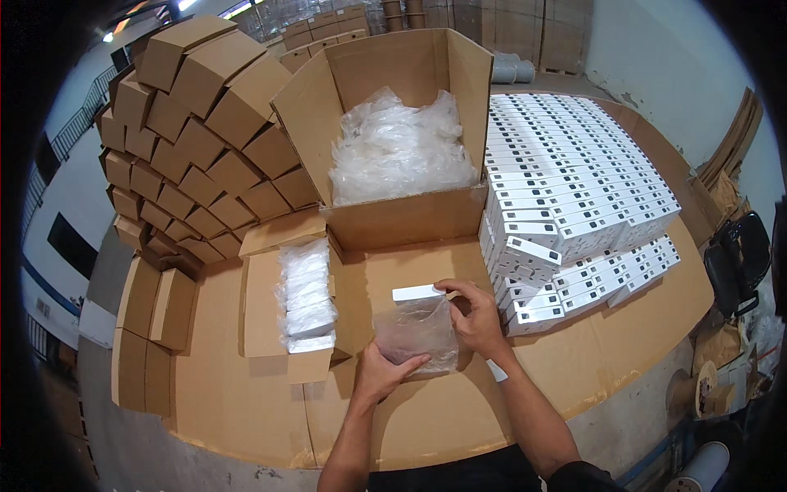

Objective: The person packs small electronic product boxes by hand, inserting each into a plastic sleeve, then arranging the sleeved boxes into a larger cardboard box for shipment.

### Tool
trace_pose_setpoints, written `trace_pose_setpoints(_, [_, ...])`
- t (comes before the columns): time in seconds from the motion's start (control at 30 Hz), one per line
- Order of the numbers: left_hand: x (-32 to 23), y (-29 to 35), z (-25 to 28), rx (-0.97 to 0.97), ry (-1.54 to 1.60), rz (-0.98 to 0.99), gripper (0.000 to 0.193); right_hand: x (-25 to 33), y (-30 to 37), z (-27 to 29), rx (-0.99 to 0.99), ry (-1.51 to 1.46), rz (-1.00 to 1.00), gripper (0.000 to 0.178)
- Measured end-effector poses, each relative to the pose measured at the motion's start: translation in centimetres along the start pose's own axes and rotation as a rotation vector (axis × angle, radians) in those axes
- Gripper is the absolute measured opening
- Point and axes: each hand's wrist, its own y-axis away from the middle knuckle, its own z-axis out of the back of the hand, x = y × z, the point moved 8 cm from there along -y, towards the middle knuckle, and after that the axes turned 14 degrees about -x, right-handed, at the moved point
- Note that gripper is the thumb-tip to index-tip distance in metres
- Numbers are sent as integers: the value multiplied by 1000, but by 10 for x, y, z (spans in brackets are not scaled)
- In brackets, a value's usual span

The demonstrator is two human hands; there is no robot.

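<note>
View: head camera, looking down at the counter
Left hand: lower middle of the frame, grasping the lower left edge of a clear plastic bag, thumb across it
Right hand: right of the bag, fingers at the right end of a white box and the bag's upper right edge
White box: middle of the frame, at the bag's upper edge; how much sits inside, I cannot tell
Small open carton: left of the hands, with a row of plastic-wrapped packs
Large open carton: upper middle, with a heap of clear bags
White box stacks: right of centre, in tight rows, dark squares on their faces
Brown cartons: upper left, piled high
Chair: right edge, black
</note>
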Motion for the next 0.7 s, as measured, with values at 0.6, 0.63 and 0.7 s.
trace_pose_setpoints(0.6, [-1, 2, -3, 27, -14, 19, 58, 14, 5, 24, -286, -350, 39, 29])
trace_pose_setpoints(0.63, [-6, 4, -4, 31, -13, 23, 57, 19, 5, 27, -312, -399, 82, 30])
trace_pose_setpoints(0.7, [-11, 5, -5, 34, -13, 29, 55, 24, 7, 31, -318, -431, 47, 29])
